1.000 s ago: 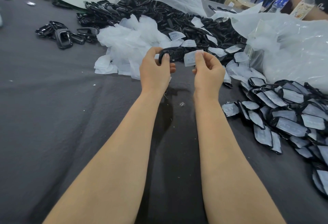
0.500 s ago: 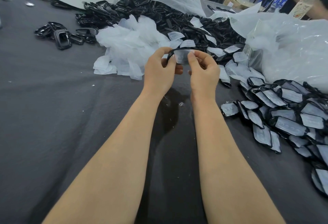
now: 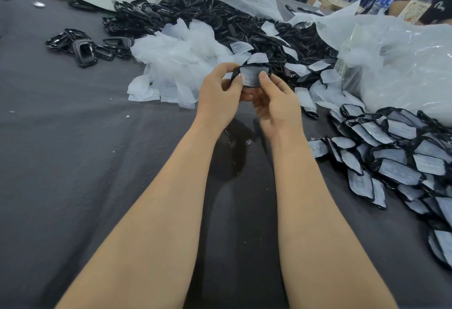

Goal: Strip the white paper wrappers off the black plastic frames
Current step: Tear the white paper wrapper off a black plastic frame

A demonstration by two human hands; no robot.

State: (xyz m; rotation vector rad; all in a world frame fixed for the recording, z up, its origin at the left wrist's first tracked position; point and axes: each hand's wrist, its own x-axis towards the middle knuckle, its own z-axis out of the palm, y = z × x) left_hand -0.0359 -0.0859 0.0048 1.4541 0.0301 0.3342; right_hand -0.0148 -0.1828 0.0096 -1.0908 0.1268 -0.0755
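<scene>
From my remote seat I see a dark grey, felt-like tabletop (image 3: pixel 73 162) filling the view. At far right a crinkled clear plastic bag (image 3: pixel 403 69) bulges. Beyond centre sprawls a glossy heap of bare frames (image 3: pixel 208 20), rounded black rectangles tangled together. A soft mound of loose wrappers (image 3: pixel 176 64), translucent white and creased, lies in front of that heap. A spill of wrapped frames (image 3: pixel 396 162), each a black rim around a pale flat pouch, fans out at right. Above the tabletop at centre, both bare hands meet on one black frame (image 3: pixel 235 75). The left hand (image 3: pixel 217 98) grips its curved rim, fingers (image 3: pixel 225 69) curled round it. The right hand (image 3: pixel 278 103) pinches the white paper wrapper (image 3: pixel 252 77) covering the frame's middle, between thumb and fingers.
</scene>
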